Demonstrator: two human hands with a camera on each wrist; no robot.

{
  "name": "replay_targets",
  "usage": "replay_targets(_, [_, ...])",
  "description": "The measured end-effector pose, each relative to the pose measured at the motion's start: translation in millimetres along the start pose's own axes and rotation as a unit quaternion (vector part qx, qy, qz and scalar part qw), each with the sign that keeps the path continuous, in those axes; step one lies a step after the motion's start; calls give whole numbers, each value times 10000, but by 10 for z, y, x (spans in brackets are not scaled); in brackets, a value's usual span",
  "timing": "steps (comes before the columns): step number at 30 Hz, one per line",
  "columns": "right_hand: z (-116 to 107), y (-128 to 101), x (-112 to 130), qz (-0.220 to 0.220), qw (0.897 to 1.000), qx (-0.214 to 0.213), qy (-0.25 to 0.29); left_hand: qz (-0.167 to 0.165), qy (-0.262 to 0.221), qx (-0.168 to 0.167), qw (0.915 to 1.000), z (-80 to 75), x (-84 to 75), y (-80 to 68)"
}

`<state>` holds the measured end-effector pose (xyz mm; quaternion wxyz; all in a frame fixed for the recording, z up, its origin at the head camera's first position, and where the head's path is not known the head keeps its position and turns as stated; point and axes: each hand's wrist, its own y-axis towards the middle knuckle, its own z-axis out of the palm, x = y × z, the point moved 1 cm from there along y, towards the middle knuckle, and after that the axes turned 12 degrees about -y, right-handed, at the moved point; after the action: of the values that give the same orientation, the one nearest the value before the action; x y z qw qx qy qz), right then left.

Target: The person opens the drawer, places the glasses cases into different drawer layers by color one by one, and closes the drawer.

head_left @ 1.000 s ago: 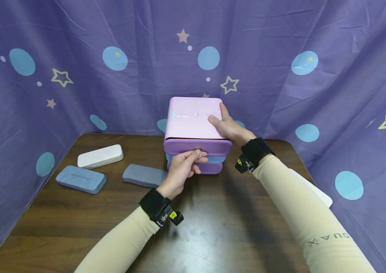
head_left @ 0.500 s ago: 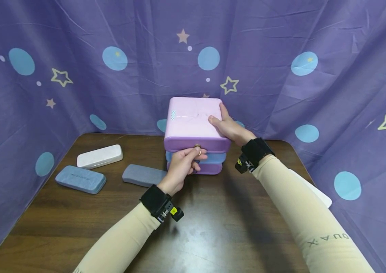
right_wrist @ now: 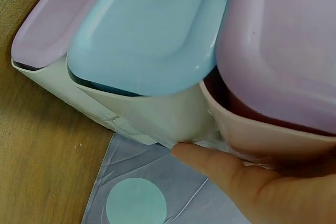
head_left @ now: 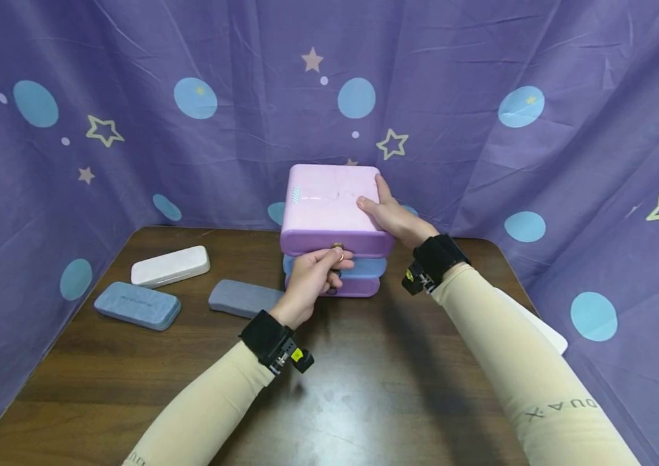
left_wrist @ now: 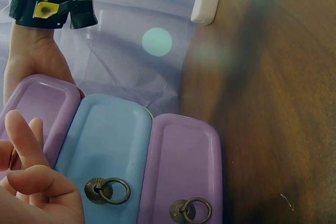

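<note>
A small three-tier drawer box (head_left: 329, 200) with a pale pink top stands at the back of the table. Its drawer fronts are purple, blue and purple, with brass ring pulls. My left hand (head_left: 313, 275) pinches the ring pull of the top drawer (head_left: 300, 244); in the left wrist view the curled fingers cover most of that ring. The blue drawer's ring pull (left_wrist: 107, 190) hangs beside those fingers. My right hand (head_left: 392, 215) holds the box's right side, thumb on top. In the right wrist view a narrow gap shows behind the top drawer front (right_wrist: 289, 51).
To the left on the wooden table (head_left: 364, 382) lie a white case (head_left: 171, 266), a blue case (head_left: 137, 305) and a grey-blue case (head_left: 245, 299), close to the left forearm. A white flat object (head_left: 533, 320) is partly hidden behind the right forearm. A purple curtain (head_left: 283, 84) surrounds the table.
The top drawer has slid back into the box with my left hand at its ring, and the dark slit along its upper edge has closed in the head view. My right hand stays put.
</note>
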<state>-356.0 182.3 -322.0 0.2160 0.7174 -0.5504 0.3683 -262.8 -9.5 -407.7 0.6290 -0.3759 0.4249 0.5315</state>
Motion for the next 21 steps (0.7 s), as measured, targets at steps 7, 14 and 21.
replay_targets(7, [-7,-8,4,42,10000,41,20,18,115,14,9999,11,-22,-2])
replay_targets(14, [-15,-10,2,42,10000,62,31,19,45,-15,10000,29,-30,14])
replay_targets(21, [-9,-17,28,17,10000,46,39,46,49,-9,10000,20,-30,27])
